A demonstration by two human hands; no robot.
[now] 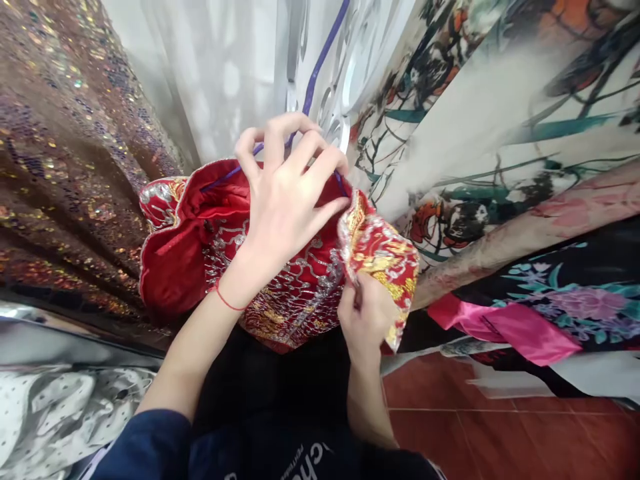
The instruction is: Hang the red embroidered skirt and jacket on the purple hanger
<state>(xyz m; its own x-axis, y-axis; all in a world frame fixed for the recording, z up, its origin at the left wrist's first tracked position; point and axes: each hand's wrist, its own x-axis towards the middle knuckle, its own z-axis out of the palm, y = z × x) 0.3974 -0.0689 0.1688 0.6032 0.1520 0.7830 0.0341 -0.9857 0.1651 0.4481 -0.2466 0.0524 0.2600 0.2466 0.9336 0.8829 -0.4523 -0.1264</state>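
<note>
Since your right hand (370, 313) has its fingers clamped on the red garment (173, 267) below your left hand (285, 203), looks roughly halfway to me: purple hanger (313, 79) under those bent left fingers (can't tell if gripping), fabric by the right ones bunched, not settled.

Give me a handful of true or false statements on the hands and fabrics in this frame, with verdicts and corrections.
1. The right hand grips the edge of the red embroidered fabric. True.
2. A thin red cord circles the right wrist. False: it is on the left wrist.
3. A purple strip runs down to the left hand. True.
4. The bright pink satin is at the picture's left. False: it is at the right.
5. The sequined fabric is at the picture's left. True.
</note>
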